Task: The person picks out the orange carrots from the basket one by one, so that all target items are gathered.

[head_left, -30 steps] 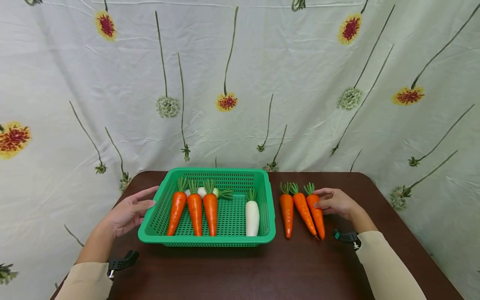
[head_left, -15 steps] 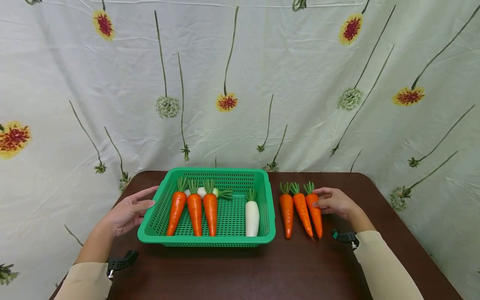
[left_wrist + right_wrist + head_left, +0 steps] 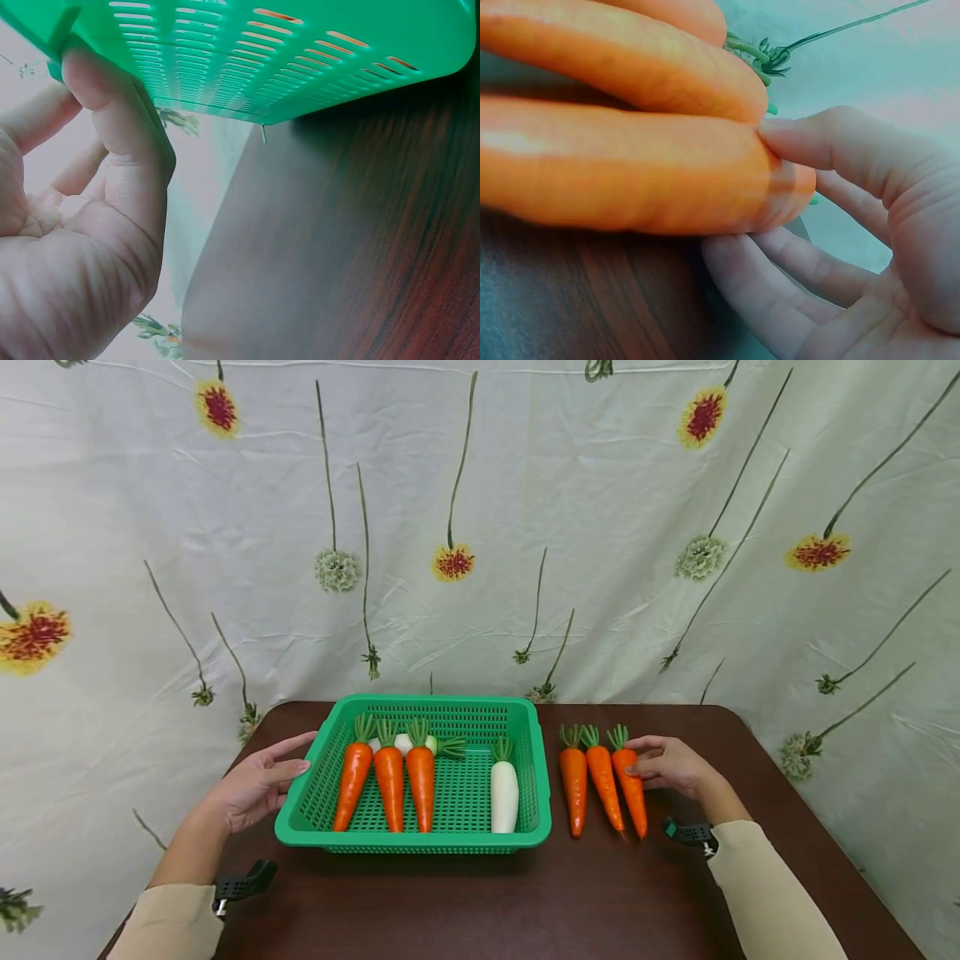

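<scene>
My left hand (image 3: 258,781) touches the left rim of a green plastic basket (image 3: 405,839) with thumb and index finger. In the left wrist view the thumb (image 3: 112,112) meets the rim, the other fingers partly behind it. Three carrots (image 3: 390,785) with green tops lie in the basket, over a white radish (image 3: 405,744) that they partly hide. Another white radish (image 3: 505,797) lies at the basket's right side. On the table my right hand (image 3: 671,767) pinches a carrot (image 3: 630,172) near its top, thumb on one side and fingers on the other. A middle carrot (image 3: 604,785) and a left carrot (image 3: 574,789) lie beside it.
A dark brown table (image 3: 465,910) bears everything. Behind it hangs a pale flower-print cloth (image 3: 480,635). The basket's right wall (image 3: 543,777) stands close to the left carrot.
The carrot under my right hand and the middle one have shifted slightly left at their tips; a narrow gap now shows between these tips. My left hand and the basket have stayed put.
</scene>
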Available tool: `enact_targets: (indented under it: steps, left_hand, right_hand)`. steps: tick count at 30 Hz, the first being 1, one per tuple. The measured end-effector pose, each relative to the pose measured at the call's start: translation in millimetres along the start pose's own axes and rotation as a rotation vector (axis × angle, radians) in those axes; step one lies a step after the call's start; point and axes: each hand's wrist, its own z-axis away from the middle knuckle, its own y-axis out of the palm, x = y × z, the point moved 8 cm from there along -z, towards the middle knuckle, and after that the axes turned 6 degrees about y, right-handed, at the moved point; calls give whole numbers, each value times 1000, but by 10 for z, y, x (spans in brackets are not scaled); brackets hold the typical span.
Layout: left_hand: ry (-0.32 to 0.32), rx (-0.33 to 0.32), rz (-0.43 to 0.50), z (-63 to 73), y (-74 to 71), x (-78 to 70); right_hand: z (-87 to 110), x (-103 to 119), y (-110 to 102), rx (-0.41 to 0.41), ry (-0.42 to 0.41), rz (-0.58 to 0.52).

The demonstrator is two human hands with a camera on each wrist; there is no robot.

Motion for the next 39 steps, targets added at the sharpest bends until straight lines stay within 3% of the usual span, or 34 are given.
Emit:
enact_targets:
  steps: [7,39]
  left_hand:
    - [-6,-9,-7,-4,-7,17]
    - [-1,15,10,-4,-12,26]
  right_hand:
    - [-22,30,-21,-34,10,5]
    - [-11,31,-13,5,14,-9]
